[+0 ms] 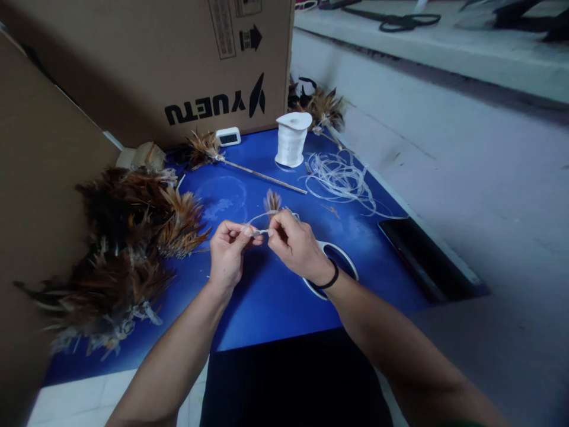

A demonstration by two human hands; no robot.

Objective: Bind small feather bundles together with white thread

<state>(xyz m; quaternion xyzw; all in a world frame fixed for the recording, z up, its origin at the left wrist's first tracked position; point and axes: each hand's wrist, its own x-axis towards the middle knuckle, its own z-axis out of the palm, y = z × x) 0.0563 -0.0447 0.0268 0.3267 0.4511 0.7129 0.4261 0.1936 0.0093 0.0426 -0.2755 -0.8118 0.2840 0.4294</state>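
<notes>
My left hand (229, 249) is closed in a pinch on one end of a thin whitish strip of ribbon (263, 232). My right hand (293, 240), with a black band at the wrist, pinches the same strip just to the right, fingertips close together. A thin loop of the translucent ribbon arcs above both hands. Just beyond my right fingers shows a small brown feather tuft (272, 200); whether it is joined to the strip I cannot tell. White-handled scissors (349, 261) lie partly hidden under my right wrist.
Bunches of brown feathers (133, 237) spread along the left. Behind are a feather-tipped stick (267, 177), a small white digital display (228, 137), a white ribbon spool (291, 142) and tangled clear ribbon (340, 178). A dark phone or tablet (427, 258) lies right; a cardboard box (200, 65) stands behind.
</notes>
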